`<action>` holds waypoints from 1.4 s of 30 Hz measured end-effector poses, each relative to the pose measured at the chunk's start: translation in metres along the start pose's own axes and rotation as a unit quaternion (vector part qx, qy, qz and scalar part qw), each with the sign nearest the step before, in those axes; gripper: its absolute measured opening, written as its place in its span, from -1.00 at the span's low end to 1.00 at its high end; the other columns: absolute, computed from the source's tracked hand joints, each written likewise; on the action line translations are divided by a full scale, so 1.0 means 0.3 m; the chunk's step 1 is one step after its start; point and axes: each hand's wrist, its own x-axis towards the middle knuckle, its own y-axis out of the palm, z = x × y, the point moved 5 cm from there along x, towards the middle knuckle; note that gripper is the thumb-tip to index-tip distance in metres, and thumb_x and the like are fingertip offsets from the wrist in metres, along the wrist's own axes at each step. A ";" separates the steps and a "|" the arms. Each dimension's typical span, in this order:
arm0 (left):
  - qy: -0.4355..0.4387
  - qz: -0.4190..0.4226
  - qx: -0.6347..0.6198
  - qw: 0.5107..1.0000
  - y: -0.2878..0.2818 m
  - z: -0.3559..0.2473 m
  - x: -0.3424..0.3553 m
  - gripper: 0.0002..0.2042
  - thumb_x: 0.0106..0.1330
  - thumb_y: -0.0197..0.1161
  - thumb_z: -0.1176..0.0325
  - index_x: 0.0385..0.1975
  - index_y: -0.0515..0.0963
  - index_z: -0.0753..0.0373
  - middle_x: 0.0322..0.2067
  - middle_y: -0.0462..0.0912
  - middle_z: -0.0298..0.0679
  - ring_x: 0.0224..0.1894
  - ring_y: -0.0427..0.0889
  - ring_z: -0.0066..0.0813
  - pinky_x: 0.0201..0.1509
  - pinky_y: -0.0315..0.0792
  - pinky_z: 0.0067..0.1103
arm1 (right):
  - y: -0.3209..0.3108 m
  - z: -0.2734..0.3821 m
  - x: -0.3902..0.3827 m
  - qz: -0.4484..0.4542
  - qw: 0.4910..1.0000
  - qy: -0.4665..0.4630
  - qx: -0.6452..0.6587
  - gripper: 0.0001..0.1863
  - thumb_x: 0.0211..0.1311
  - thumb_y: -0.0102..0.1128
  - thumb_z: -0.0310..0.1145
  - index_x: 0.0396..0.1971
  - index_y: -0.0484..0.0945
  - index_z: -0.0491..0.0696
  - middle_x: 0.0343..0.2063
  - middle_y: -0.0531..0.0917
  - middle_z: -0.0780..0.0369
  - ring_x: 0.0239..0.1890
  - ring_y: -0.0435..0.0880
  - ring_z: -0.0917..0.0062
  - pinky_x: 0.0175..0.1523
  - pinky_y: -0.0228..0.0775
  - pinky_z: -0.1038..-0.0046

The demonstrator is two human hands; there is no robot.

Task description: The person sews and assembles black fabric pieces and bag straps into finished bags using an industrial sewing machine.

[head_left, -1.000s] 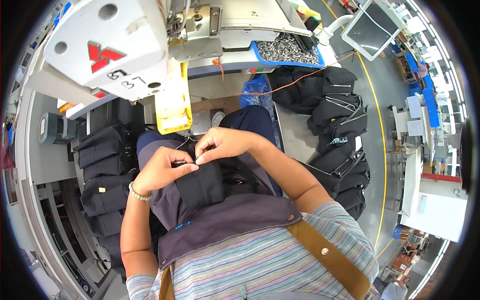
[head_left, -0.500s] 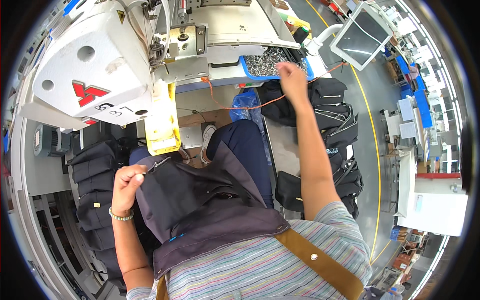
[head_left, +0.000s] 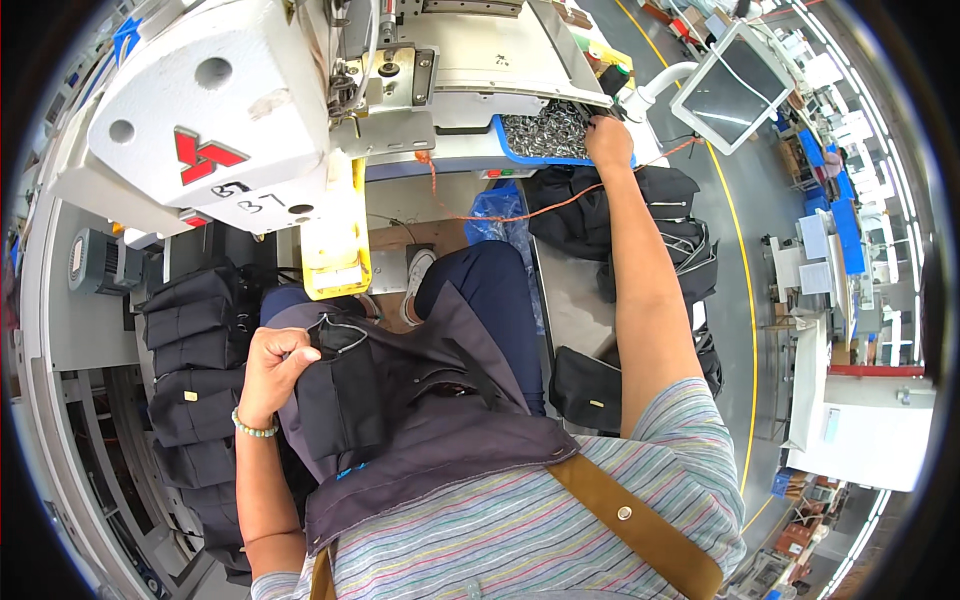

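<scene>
My left hand [head_left: 275, 370] is closed on the upper edge of a black fabric pouch [head_left: 340, 400], which hangs over the apron on my lap. A thin pale edge or zipper curves round the pouch's opening. Far to the right, my right hand [head_left: 608, 143] is at the end of a blue tray [head_left: 508, 145] filled with small metal rings [head_left: 545, 130]. Its fingers are curled at some dark strips [head_left: 592, 108] beside the rings; what they grip is partly hidden.
A white sewing machine head [head_left: 210, 120] stands at the upper left, above a lit yellow tray [head_left: 337, 250]. Stacked black bags [head_left: 200, 400] lie left, more black bags [head_left: 575, 385] right. An orange cord [head_left: 520, 213] droops below the table edge. A screen [head_left: 733, 85] stands at right.
My right hand has moved from above the rings to the tray's right end. My left hand has shifted slightly right, and the pouch now hangs narrower, its opening showing. The view has shifted slightly.
</scene>
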 end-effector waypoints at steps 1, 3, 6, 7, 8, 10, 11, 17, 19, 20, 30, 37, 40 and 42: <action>-0.009 -0.012 -0.011 1.000 -0.001 -0.002 -0.001 -0.49 0.39 0.34 0.21 -0.67 0.19 0.29 -0.68 0.11 -0.43 -0.57 0.04 -0.66 -0.52 -0.04 -0.54 | -0.013 -0.002 -0.003 -0.017 0.999 0.018 0.021 -0.75 0.11 0.26 -0.36 -0.23 0.77 -0.06 -0.27 0.75 0.04 -0.17 0.73 0.10 0.00 0.56 0.16; -0.018 -0.026 -0.023 0.999 -0.004 0.012 -0.002 -0.49 0.40 0.33 0.20 -0.67 0.19 0.28 -0.68 0.11 -0.44 -0.57 0.04 -0.66 -0.52 -0.03 -0.54 | -0.033 0.000 -0.011 -0.034 0.998 0.035 0.041 -0.75 0.10 0.25 -0.39 -0.22 0.77 -0.07 -0.29 0.75 0.04 -0.19 0.74 0.11 -0.02 0.57 0.17; -0.030 -0.079 -0.104 0.991 -0.006 0.029 -0.002 -0.53 0.43 0.29 0.29 -0.66 0.20 0.28 -0.66 0.11 -0.48 -0.55 0.03 -0.71 -0.50 -0.03 -0.57 | -0.067 0.014 -0.028 -0.048 0.992 0.065 0.097 -0.71 0.09 0.27 -0.36 -0.17 0.77 -0.03 -0.32 0.76 0.02 -0.20 0.75 0.11 -0.01 0.58 0.19; -0.030 -0.081 -0.105 0.991 0.002 0.015 0.002 -0.53 0.43 0.29 0.29 -0.66 0.20 0.28 -0.66 0.11 -0.48 -0.55 0.03 -0.71 -0.50 -0.03 -0.57 | -0.073 0.029 -0.042 -0.048 0.989 0.067 0.120 -0.72 0.08 0.28 -0.35 -0.19 0.78 -0.02 -0.33 0.76 0.02 -0.21 0.75 0.10 -0.02 0.58 0.19; -0.039 -0.039 -0.088 0.995 0.025 0.003 0.007 -0.54 0.43 0.29 0.32 -0.66 0.19 0.27 -0.66 0.11 -0.48 -0.54 0.03 -0.72 -0.51 -0.03 -0.57 | -0.078 0.047 -0.052 -0.048 0.986 0.069 0.143 -0.73 0.07 0.30 -0.33 -0.21 0.79 0.00 -0.35 0.76 0.03 -0.22 0.75 0.10 -0.03 0.58 0.19; -0.057 0.030 -0.028 0.998 0.064 -0.003 0.013 -0.54 0.42 0.29 0.40 -0.66 0.16 0.27 -0.67 0.09 -0.48 -0.55 0.02 -0.73 -0.52 -0.03 -0.55 | -0.079 0.070 -0.064 -0.039 0.986 0.070 0.143 -0.74 0.06 0.31 -0.32 -0.23 0.79 0.00 -0.35 0.76 0.03 -0.22 0.75 0.10 -0.04 0.58 0.20; -0.065 0.048 -0.012 0.997 0.086 -0.016 0.017 -0.53 0.42 0.27 0.34 -0.67 0.15 0.26 -0.68 0.06 -0.45 -0.56 0.01 -0.70 -0.51 -0.05 -0.54 | -0.073 0.074 -0.068 -0.031 0.987 0.073 0.142 -0.76 0.06 0.32 -0.32 -0.25 0.80 0.00 -0.35 0.76 0.04 -0.21 0.75 0.11 -0.05 0.58 0.20; -0.054 0.045 0.017 0.997 0.102 -0.007 0.012 -0.54 0.42 0.28 0.37 -0.67 0.16 0.26 -0.68 0.08 -0.45 -0.56 0.01 -0.70 -0.51 -0.05 -0.55 | -0.070 0.057 -0.072 -0.040 0.979 0.124 0.157 -0.77 0.03 0.36 -0.33 -0.28 0.78 -0.03 -0.41 0.75 0.07 -0.27 0.74 0.13 -0.09 0.57 0.21; -0.062 0.018 -0.007 0.998 0.091 0.007 0.000 -0.55 0.43 0.26 0.39 -0.67 0.18 0.26 -0.68 0.10 -0.46 -0.55 0.01 -0.70 -0.51 -0.04 -0.56 | -0.076 0.073 -0.080 -0.029 0.974 0.126 0.185 -0.76 0.03 0.36 -0.34 -0.26 0.77 -0.05 -0.41 0.75 0.08 -0.27 0.74 0.14 -0.08 0.56 0.22; -0.062 0.016 -0.006 0.998 0.088 0.013 -0.002 -0.55 0.43 0.26 0.39 -0.67 0.18 0.26 -0.68 0.10 -0.46 -0.55 0.01 -0.70 -0.51 -0.04 -0.56 | -0.070 0.125 -0.080 0.019 0.976 0.021 0.216 -0.75 0.05 0.37 -0.35 -0.24 0.76 -0.06 -0.36 0.74 0.08 -0.26 0.73 0.14 -0.08 0.56 0.22; -0.089 -0.012 -0.015 0.996 0.109 0.026 0.019 -0.65 0.46 0.26 0.34 -0.61 0.43 0.32 -0.66 0.32 -0.49 -0.52 0.20 -0.76 -0.45 0.15 -0.64 | -0.050 0.318 -0.112 0.124 0.967 -0.082 0.208 -0.76 0.10 0.38 -0.24 -0.24 0.77 0.01 -0.25 0.71 0.15 -0.16 0.71 0.17 -0.04 0.54 0.17; -0.111 -0.041 -0.066 0.991 0.121 0.041 0.003 -0.75 0.46 0.25 0.34 -0.46 0.60 0.33 -0.56 0.52 -0.49 -0.47 0.34 -0.78 -0.35 0.26 -0.70 | -0.072 0.266 -0.121 -0.013 0.985 -0.051 0.166 -0.79 0.14 0.30 -0.28 -0.29 0.78 -0.03 -0.28 0.70 0.09 -0.16 0.70 0.12 -0.02 0.53 0.14; -0.096 -0.041 -0.071 0.992 0.123 0.032 0.016 -0.82 0.47 0.24 0.36 -0.32 0.65 0.33 -0.52 0.60 -0.46 -0.43 0.47 -0.77 -0.29 0.35 -0.72 | -0.100 0.128 -0.142 -0.047 0.985 0.054 0.156 -0.78 0.13 0.35 -0.26 -0.47 0.70 -0.13 -0.40 0.67 0.05 -0.33 0.66 0.11 -0.13 0.51 0.16; -0.111 -0.042 -0.102 0.988 0.123 0.026 0.013 -0.83 0.47 0.23 0.36 -0.27 0.66 0.34 -0.50 0.64 -0.42 -0.40 0.52 -0.76 -0.25 0.39 -0.72 | -0.121 0.110 -0.186 -0.035 0.984 0.087 0.152 -0.75 0.14 0.38 -0.27 -0.54 0.67 -0.16 -0.47 0.67 0.09 -0.43 0.66 0.19 -0.23 0.52 0.22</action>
